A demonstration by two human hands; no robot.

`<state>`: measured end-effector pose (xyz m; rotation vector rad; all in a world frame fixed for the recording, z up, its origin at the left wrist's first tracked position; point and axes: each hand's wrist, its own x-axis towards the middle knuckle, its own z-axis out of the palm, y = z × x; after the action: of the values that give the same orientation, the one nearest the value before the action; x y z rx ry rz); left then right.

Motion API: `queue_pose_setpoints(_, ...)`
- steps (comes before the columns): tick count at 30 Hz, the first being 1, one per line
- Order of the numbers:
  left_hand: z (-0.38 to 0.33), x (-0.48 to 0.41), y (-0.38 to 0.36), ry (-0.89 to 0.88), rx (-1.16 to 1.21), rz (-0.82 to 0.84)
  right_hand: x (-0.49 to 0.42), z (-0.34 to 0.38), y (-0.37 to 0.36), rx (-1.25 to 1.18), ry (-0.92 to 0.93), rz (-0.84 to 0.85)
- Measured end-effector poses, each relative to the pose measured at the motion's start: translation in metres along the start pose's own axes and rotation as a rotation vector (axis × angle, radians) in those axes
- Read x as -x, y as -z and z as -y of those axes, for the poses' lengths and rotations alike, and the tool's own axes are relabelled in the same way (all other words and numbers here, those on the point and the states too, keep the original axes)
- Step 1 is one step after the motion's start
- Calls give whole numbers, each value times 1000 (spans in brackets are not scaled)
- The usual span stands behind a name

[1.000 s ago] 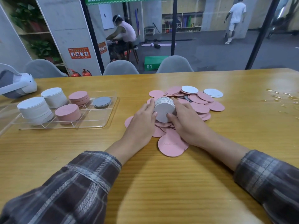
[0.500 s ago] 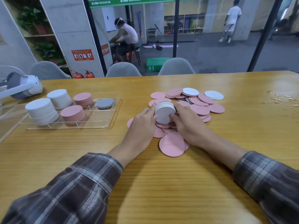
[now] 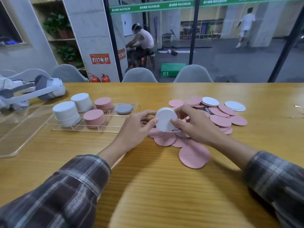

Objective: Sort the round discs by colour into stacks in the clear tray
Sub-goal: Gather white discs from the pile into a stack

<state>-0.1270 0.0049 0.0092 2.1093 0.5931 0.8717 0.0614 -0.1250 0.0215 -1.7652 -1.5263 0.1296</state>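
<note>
The right hand (image 3: 197,127) and the stack of white round discs (image 3: 165,120) are hiding part of the loose pink round discs (image 3: 220,120); grey discs (image 3: 208,110) are lying mostly buried.

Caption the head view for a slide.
The left hand and right hand grip a white disc stack over the loose pink discs; clear tray of sorted stacks at left.

This looks like the lounge corner of a gym. Beyond the glass partition (image 3: 230,51) a green banner (image 3: 153,6) reads MAXIMUM, and a green jump box (image 3: 172,69) (numbered 01) sits with a shelf of gear (image 3: 201,30) behind it. On our side stand a long wooden table (image 3: 148,186), grey shell chairs (image 3: 139,75), potted plants (image 3: 65,53) and two fire extinguishers (image 3: 99,78).
</note>
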Motion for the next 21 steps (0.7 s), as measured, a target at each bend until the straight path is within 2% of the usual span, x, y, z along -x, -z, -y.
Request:
queue_pose_setpoints(6,14,5,53,79,-3,-32,-35,29,-32,-10,26,80)
queue_pose_setpoints(21,52,1,187,255,-32,-308,-141,119,-119,-121,52,204)
